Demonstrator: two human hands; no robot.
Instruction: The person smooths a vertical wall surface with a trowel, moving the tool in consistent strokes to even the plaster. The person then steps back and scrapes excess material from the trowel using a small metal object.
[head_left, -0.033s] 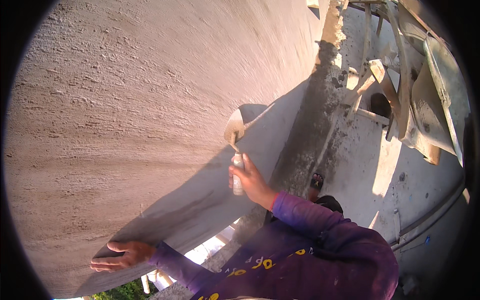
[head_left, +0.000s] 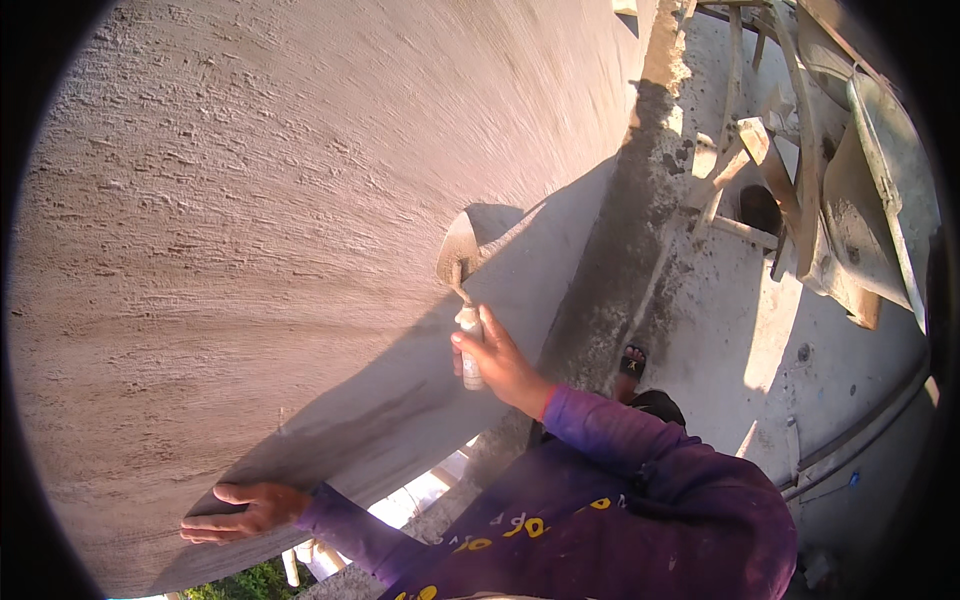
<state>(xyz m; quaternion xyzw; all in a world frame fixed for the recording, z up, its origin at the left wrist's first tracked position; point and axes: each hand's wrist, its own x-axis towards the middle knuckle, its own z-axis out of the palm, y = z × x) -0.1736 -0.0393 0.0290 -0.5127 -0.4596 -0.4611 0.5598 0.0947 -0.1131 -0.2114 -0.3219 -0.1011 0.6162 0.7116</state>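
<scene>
A broad plastered wall [head_left: 300, 200], rough at the left and brushed smoother toward the right, fills the left and upper part of the head view. My right hand [head_left: 498, 358] is closed around the pale handle of a trowel [head_left: 459, 250]. The trowel's pointed blade is up against or very close to the wall; exact contact is hard to make out. Lower left, my left hand [head_left: 248, 512] rests flat on the shaded wall, fingers stretched out and holding nothing.
On the right, a wooden trestle [head_left: 770, 180] and a mortar-caked sheet [head_left: 870, 220] stand on the concrete floor [head_left: 720, 330]. My sandalled foot [head_left: 632, 362] is near the wall's base. Green foliage [head_left: 245, 583] shows past the wall's lower edge.
The trowel blade has shifted slightly left and tilted a little, my right hand turning with it. My left hand stays in place.
</scene>
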